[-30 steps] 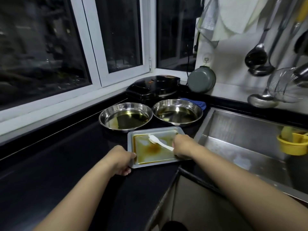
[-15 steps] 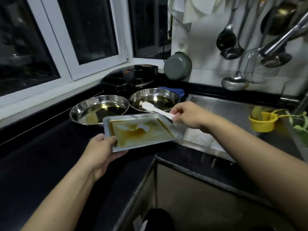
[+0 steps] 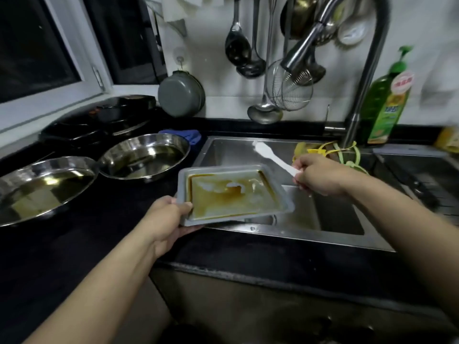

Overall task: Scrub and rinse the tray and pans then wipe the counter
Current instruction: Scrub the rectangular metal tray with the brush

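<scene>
Black counter [image 3: 74, 244] held two steel pans [image 3: 146, 157]; steel sink [image 3: 310, 219] at right. Left hand [image 3: 166, 219] gripped tray [image 3: 233, 194] edge; right hand [image 3: 318, 177] pinched white spatula [image 3: 273, 157].

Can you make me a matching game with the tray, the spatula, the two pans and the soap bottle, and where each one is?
Things:
1. tray
2. spatula
3. pans
4. soap bottle

Places:
A. on the black counter
B. in the right hand, over the sink
C. behind the sink, beside the tap
D. in the left hand, partly over the sink edge

Pairs: 1-D, 2-B, 3-A, 4-C
</scene>
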Demonstrator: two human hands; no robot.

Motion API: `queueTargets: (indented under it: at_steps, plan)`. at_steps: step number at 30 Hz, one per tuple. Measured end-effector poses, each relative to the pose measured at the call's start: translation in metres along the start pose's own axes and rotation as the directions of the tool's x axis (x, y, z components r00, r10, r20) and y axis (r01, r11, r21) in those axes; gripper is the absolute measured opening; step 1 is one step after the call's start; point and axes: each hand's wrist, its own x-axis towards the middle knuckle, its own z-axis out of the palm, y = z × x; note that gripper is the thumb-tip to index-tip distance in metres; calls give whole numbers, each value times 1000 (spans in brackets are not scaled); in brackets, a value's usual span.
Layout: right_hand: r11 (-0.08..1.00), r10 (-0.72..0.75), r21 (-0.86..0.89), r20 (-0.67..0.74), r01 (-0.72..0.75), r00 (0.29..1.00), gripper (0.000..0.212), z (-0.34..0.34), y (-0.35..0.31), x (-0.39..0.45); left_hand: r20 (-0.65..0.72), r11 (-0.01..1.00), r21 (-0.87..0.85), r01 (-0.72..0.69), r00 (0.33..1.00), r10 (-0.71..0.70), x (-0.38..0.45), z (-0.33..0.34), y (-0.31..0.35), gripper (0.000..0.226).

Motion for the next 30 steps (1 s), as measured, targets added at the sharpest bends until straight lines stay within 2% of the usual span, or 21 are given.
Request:
queueTargets:
  at_steps: [2, 4, 7, 9, 10, 12, 13, 14, 15, 18, 20, 24, 28, 30]
  plan:
    - [998, 13, -54, 26, -11, 1000, 21, 6, 12, 1, -5, 997, 68, 29, 1000, -29, -1, -3, -10, 16]
    - [989, -31, -146, 59, 39, 998, 30, 15, 13, -3, -5, 991, 128, 35, 999, -34, -4, -14, -15, 13]
    - [917, -184, -328, 152, 225, 971, 50, 33, 0, -14, -2, 969, 245, 28, 1000, -28, -8, -32, -17, 9]
    - [840, -271, -422, 218, 341, 938, 53, 48, -14, -20, -5, 922, 387, -10, 1000, 13, -9, -42, -16, 11]
    - [803, -310, -446, 253, 395, 916, 51, 58, -24, -23, -14, 828, 558, -61, 996, 83, -8, -51, -15, 16]
    - [746, -390, -448, 306, 493, 868, 44, 76, -42, -26, 26, 433, 890, -140, 966, 259, -6, -66, -14, 23]
    - [726, -428, -433, 322, 534, 844, 41, 86, -50, -26, 61, 264, 953, -151, 944, 323, -8, -73, -16, 25]
    - [713, -453, -423, 331, 559, 828, 39, 95, -57, -25, 99, 172, 970, -172, 925, 366, -8, -79, -19, 28]
    - [699, -466, -425, 339, 575, 817, 39, 103, -64, -23, 129, 144, 969, -200, 909, 395, -9, -84, -24, 31]
    - [637, -444, -511, 369, 578, 816, 45, 130, -85, -11, 164, 186, 942, -280, 865, 474, -5, -102, -40, 40]
    - [597, -433, -577, 353, 557, 829, 49, 143, -94, -4, 135, 182, 948, -262, 847, 515, -3, -107, -46, 48]
    - [548, -442, -639, 326, 539, 836, 52, 154, -104, 2, 176, 176, 938, -298, 848, 499, 1, -108, -47, 58]
    - [443, -520, -596, 438, 669, 734, 51, 161, -108, -25, 208, 205, 915, -347, 842, 498, 4, -110, -47, 52]
    - [396, -524, -631, 441, 667, 728, 51, 165, -112, -21, 191, 228, 911, -344, 841, 507, 4, -109, -48, 51]
